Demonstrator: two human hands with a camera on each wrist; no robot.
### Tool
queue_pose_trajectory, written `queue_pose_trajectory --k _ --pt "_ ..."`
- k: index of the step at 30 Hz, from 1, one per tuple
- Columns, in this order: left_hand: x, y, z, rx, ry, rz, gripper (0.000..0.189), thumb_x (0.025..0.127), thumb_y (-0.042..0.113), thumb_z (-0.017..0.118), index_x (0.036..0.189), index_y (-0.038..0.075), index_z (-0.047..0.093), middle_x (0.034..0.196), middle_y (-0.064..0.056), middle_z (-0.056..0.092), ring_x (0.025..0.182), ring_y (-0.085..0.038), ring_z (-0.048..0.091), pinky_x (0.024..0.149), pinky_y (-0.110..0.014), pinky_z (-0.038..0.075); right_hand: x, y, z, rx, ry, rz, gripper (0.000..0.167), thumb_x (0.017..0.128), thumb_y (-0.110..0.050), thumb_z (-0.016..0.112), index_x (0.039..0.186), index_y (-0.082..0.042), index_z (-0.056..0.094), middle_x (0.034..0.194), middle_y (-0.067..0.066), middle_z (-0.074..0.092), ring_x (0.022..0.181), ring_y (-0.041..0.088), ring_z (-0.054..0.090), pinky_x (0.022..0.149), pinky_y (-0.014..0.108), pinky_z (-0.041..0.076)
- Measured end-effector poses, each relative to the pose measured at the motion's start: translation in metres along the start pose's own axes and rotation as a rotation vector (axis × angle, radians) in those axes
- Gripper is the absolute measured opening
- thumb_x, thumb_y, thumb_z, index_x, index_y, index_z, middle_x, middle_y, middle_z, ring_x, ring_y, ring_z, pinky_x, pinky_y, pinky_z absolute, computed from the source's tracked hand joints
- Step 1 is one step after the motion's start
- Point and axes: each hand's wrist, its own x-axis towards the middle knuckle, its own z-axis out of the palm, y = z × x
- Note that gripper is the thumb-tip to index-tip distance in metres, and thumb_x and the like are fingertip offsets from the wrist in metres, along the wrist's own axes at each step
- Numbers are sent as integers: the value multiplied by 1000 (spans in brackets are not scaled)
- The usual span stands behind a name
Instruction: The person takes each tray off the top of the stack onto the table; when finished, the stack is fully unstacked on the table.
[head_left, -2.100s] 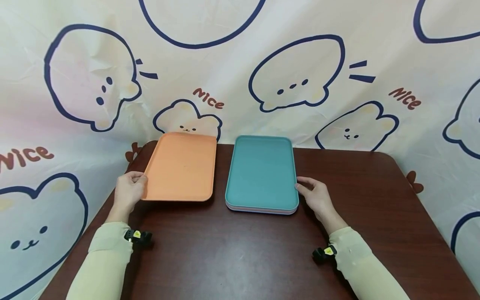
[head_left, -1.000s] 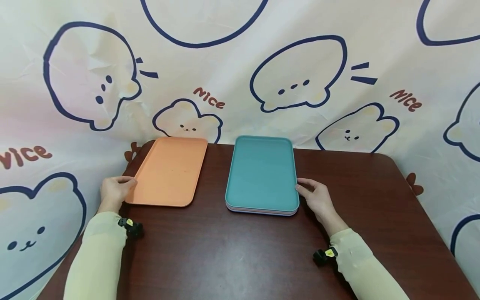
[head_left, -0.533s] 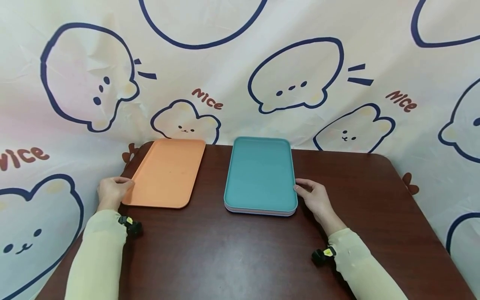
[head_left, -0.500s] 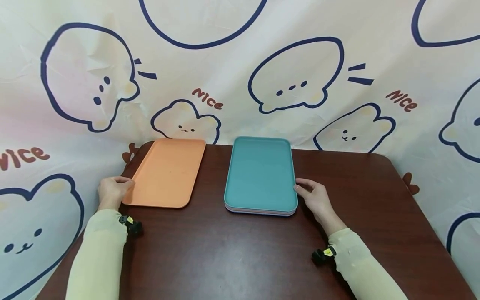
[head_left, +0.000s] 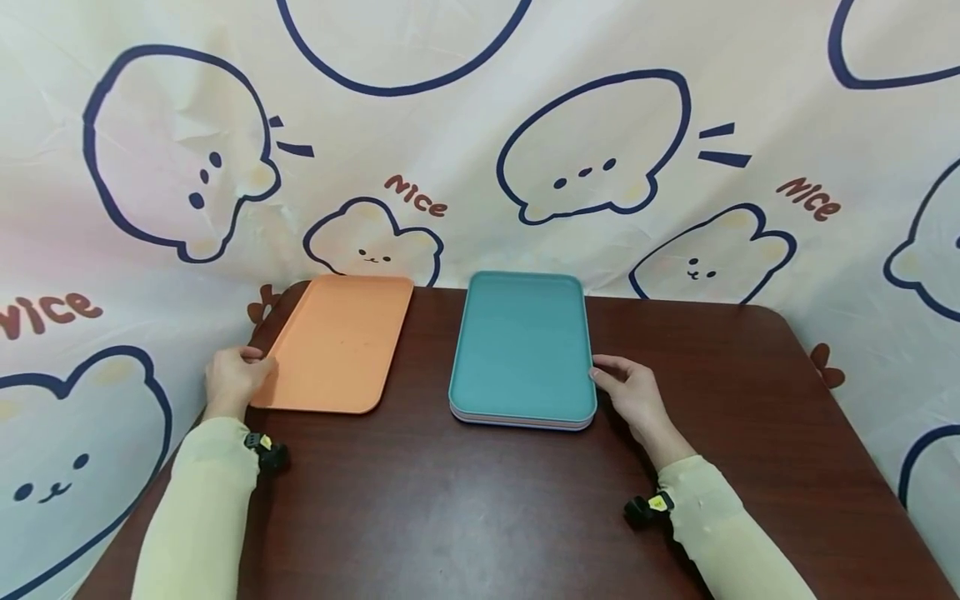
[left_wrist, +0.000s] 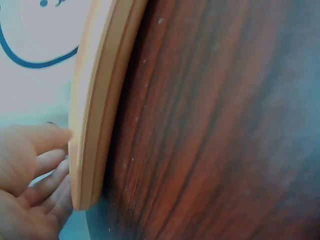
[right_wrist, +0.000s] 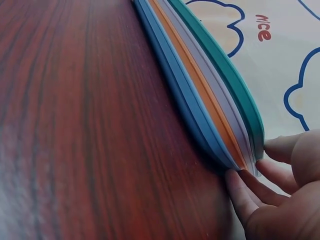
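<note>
1. Tray stack [head_left: 522, 350] lies far on the table [head_left: 480, 517]; right hand [head_left: 632, 396] rests loose fingertips against its right edge.
2. Orange tray [head_left: 337, 346] lies left of it; left hand [head_left: 232, 379] touches its left rim, whether clamped I cannot tell.
3. Farthest hangs printed cloth [head_left: 468, 167].

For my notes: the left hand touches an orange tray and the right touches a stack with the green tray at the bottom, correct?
No: the right wrist view shows the green tray on top and a blue tray at the bottom; the rest is right.
</note>
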Motion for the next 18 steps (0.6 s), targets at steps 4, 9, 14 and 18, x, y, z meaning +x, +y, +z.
queue_pose_trajectory --k 4,9,14,18 --pt "-8 11 2 -41 64 44 48 105 30 62 135 -7 67 128 -30 71 115 -44 66 83 -40 52 0 -2 -3 -7 4 -12 41 109 -20 64 147 -3 65 156 18 59 141 26 50 85 11 48" --pt "-23 31 8 -143 30 142 47 107 29 63 138 -6 67 131 -30 71 119 -41 68 82 -26 48 -1 -3 -5 -15 11 -29 40 109 -20 64 146 -3 66 153 18 61 135 25 54 85 12 49" --pt "-37 50 15 -232 -69 233 47 109 28 64 142 -5 65 136 -30 69 126 -42 66 87 -20 46 -1 -4 -6 -15 11 -38 40 109 -21 65 145 -4 67 149 18 64 126 23 58 84 15 51" --pt "-46 63 22 -285 -133 266 48 109 30 64 144 -3 63 139 -28 68 131 -41 65 89 -18 48 -2 -4 -5 -6 2 -38 41 109 -21 65 146 -5 66 149 18 65 123 18 61 87 17 53"
